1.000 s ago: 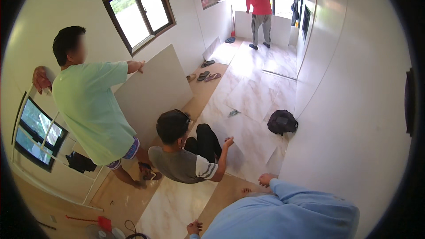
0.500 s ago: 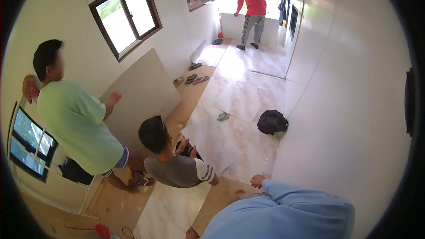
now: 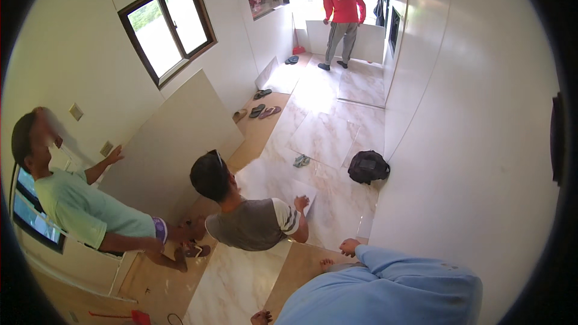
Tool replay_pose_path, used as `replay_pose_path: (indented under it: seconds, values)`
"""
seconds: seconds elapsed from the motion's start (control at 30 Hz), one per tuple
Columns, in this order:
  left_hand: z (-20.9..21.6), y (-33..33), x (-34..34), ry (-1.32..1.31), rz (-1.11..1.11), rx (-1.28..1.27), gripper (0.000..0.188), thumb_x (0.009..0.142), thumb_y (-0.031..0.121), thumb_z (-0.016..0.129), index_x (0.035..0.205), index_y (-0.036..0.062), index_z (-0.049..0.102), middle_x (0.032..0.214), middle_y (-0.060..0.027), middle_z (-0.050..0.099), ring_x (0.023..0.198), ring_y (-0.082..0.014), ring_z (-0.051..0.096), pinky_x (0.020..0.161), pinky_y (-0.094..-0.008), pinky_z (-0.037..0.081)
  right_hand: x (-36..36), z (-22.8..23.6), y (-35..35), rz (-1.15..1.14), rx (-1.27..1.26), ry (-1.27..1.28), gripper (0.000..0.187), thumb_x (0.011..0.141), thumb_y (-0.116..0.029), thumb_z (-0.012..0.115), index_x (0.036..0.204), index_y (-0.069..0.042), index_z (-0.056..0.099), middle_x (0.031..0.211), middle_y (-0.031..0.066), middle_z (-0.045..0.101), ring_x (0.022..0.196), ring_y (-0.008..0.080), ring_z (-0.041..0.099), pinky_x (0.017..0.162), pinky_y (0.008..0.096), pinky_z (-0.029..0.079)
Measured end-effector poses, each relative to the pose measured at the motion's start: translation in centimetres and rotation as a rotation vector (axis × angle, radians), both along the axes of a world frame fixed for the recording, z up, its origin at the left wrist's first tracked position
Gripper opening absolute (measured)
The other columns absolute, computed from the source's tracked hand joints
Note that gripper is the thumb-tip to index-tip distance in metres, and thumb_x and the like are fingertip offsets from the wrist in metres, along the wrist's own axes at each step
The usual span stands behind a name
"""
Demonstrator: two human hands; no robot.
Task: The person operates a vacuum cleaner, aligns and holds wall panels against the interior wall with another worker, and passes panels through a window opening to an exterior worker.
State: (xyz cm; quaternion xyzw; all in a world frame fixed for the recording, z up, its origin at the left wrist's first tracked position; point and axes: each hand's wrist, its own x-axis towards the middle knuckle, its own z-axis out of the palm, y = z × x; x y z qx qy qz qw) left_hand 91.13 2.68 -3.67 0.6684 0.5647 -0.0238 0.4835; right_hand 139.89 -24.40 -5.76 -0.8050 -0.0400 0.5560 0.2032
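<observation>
My blue-sleeved right arm reaches forward, and its hand (image 3: 349, 247) hangs over the tan floor strip near the edge of the marble-patterned sheets (image 3: 328, 222). Its fingers are curled in, with nothing visible in them. Close to it is a bare foot (image 3: 326, 263). Low in the picture, partly cut off by the lower edge, my left hand (image 3: 261, 318) is beside the tan floor (image 3: 289, 286); how its fingers are set is unclear. Ahead, a person in a grey shirt (image 3: 250, 222) crouches with a hand at the corner of a sheet.
A person in light green (image 3: 99, 204) leans beside a large grey panel (image 3: 168, 138) propped against the left wall. At the far end someone in red (image 3: 343, 6) stands at a pale board (image 3: 367, 39). A black backpack (image 3: 368, 167), a cloth (image 3: 301, 160) and sandals (image 3: 270, 112) lie on the floor.
The person in light green has leaned down and left. The crouching person's hand has moved right to a sheet's corner. The person in red has straightened somewhat. My hands have hardly moved.
</observation>
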Motion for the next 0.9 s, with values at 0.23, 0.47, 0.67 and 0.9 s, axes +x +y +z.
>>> replay_pose_path:
  seconds: [0.23,0.47,0.67,0.9]
  values:
    - [0.5,-1.1,-0.3,-0.236,0.418,-0.186,0.018,0.092,0.012,0.067,0.089,-0.0050,0.066,0.075,-0.0181,0.071,0.055,-0.0248,0.065,0.045,-0.0391,0.054,-0.1,0.2,-0.8,0.077,0.025,-0.036,0.036,0.097,-0.035,0.057,0.113,-0.005,0.072,0.106,0.0081,0.077,0.085,0.0232,0.074,0.064,0.0403,0.063]
    - [-1.4,-1.1,-2.4,-0.271,0.030,0.051,0.012,0.090,0.002,0.067,0.086,-0.0088,0.064,0.070,-0.0162,0.067,0.049,-0.0232,0.061,0.038,-0.0370,0.051,3.1,1.0,-3.6,-0.116,0.086,-0.075,0.036,0.098,-0.032,0.056,0.111,-0.002,0.071,0.098,0.0105,0.076,0.074,0.0218,0.072,0.057,0.0396,0.060]
    - [1.7,-2.1,2.7,-0.024,0.268,-0.187,0.019,0.090,0.005,0.071,0.080,-0.0060,0.060,0.066,-0.0145,0.063,0.047,-0.0233,0.059,0.037,-0.0379,0.049,5.0,-0.4,-7.6,-0.269,0.065,-0.059,0.032,0.094,-0.029,0.057,0.102,-0.003,0.074,0.091,0.0083,0.076,0.068,0.0212,0.071,0.054,0.0385,0.057]
    - [3.3,-2.2,7.7,0.015,0.272,-0.115,0.021,0.095,0.011,0.068,0.082,-0.0031,0.060,0.062,-0.0125,0.060,0.044,-0.0226,0.056,0.039,-0.0386,0.048,4.5,-2.5,-9.5,-0.284,-0.014,-0.025,0.031,0.094,-0.028,0.057,0.102,-0.003,0.073,0.088,0.0089,0.076,0.069,0.0200,0.071,0.056,0.0384,0.058]
